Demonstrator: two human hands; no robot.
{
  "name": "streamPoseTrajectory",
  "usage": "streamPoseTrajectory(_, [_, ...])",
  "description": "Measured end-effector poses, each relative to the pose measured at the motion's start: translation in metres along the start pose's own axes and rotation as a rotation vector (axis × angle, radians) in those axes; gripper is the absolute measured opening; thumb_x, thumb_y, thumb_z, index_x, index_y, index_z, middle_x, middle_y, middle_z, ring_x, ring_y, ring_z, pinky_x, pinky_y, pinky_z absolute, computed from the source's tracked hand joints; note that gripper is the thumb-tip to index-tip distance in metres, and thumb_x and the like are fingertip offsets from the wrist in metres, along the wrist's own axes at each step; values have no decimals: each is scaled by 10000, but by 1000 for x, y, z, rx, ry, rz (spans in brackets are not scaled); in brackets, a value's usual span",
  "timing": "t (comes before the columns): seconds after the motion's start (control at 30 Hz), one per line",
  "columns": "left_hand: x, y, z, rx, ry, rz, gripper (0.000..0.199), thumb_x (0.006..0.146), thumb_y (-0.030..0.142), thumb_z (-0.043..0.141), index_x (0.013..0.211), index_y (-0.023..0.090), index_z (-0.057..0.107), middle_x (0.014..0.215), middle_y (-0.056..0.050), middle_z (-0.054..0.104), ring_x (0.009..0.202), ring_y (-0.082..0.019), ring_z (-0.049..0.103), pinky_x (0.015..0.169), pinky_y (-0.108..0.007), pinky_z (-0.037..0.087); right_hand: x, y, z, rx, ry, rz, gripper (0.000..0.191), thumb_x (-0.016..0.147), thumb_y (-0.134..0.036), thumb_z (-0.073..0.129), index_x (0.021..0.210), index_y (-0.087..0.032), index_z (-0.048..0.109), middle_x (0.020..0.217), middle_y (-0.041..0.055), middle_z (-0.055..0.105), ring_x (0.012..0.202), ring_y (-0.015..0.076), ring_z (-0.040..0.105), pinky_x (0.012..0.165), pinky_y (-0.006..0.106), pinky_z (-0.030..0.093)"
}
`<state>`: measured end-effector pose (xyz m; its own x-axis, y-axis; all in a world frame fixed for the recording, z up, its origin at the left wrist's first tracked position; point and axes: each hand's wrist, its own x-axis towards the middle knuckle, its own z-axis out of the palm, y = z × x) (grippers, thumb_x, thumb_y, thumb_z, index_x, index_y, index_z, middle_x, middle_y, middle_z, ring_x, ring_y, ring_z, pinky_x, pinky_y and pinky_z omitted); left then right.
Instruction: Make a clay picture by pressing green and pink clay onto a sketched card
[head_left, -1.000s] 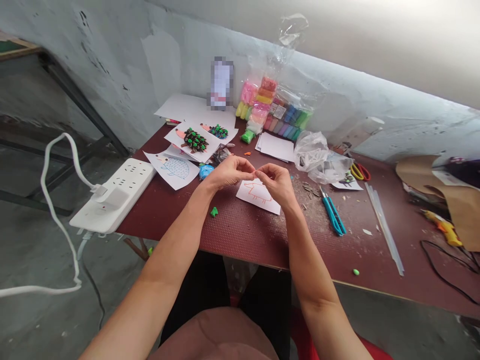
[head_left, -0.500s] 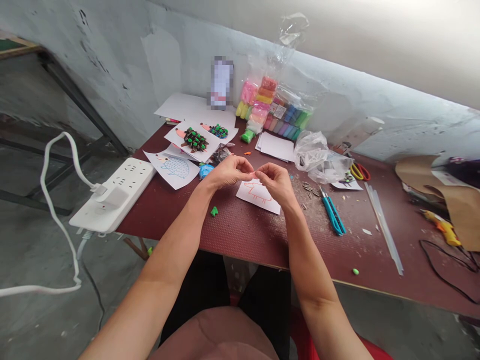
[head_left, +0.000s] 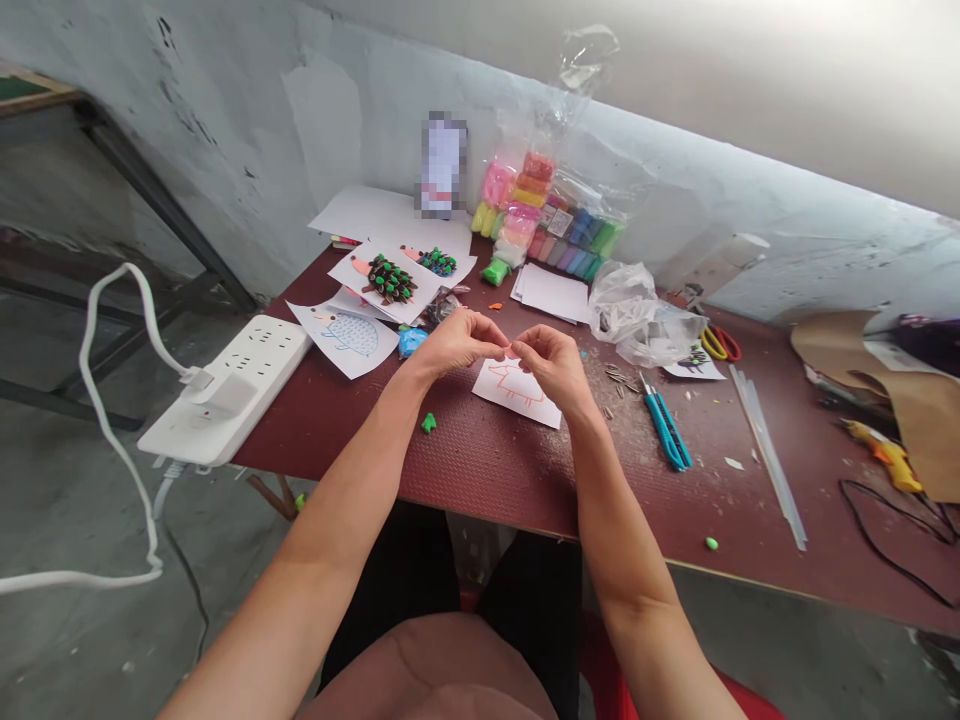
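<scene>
At the centre of the frame, the left hand [head_left: 465,338] and the right hand [head_left: 551,358] meet tip to tip, thumbs and forefingers closed with hardly any gap, pinching a small pink piece [head_left: 511,352] between them. It is up off the table [head_left: 495,470], just above the top edge of a white card [head_left: 517,393] with an orange outline of an animal; much of the piece is hidden by the fingertips, so its exact shape cannot be told. It looks like soft clay, similar to the blocks in the clear packs [head_left: 525,205] at the upper middle, and clay of that kind probably dents at a hard squeeze. The step seems to be shaping it, so a light touch serves best: small presses from the pads, a slight turn after each, and both hands giving equal force so that neither side thins or tears. Working right over the card makes it easy to check the piece against the drawn lines. Clean, dry fingertips matter too (the seeds [head_left: 621,378] and pale crumbs lie right of the card, and a dropped piece could pick up grit there).
</scene>
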<state>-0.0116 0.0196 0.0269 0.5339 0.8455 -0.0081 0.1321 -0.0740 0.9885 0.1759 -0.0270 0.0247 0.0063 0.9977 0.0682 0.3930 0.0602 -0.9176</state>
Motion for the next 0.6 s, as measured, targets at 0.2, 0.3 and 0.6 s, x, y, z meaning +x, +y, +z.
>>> streamPoseTrajectory(0.2, [-2,2,-3,46,-2,14,156,754,271,785,850,160,839,782,-47,758,611,-105,538,569,-253,424,-1,-1,-1,-11,3,-3,171,823,-350,662,756,-198,624,660,-14,623,588,98,492,571,257,388])
streamPoseTrajectory(0.3, [-2,2,-2,28,-5,-12,182,770,300,774,862,158,841,732,-35,732,559,-94,494,527,-253,391,-1,-1,-2,-16,-13,1,184,822,-364,663,755,-197,629,662,-11,622,592,101,492,572,258,388])
streamPoseTrajectory(0.6, [2,-3,0,68,9,20,167,808,260,702,805,135,813,707,-35,705,545,-88,496,524,-243,405,-1,-1,-1,-12,-64,38,228,828,-420,679,804,-195,647,688,7,669,609,106,516,600,259,428])
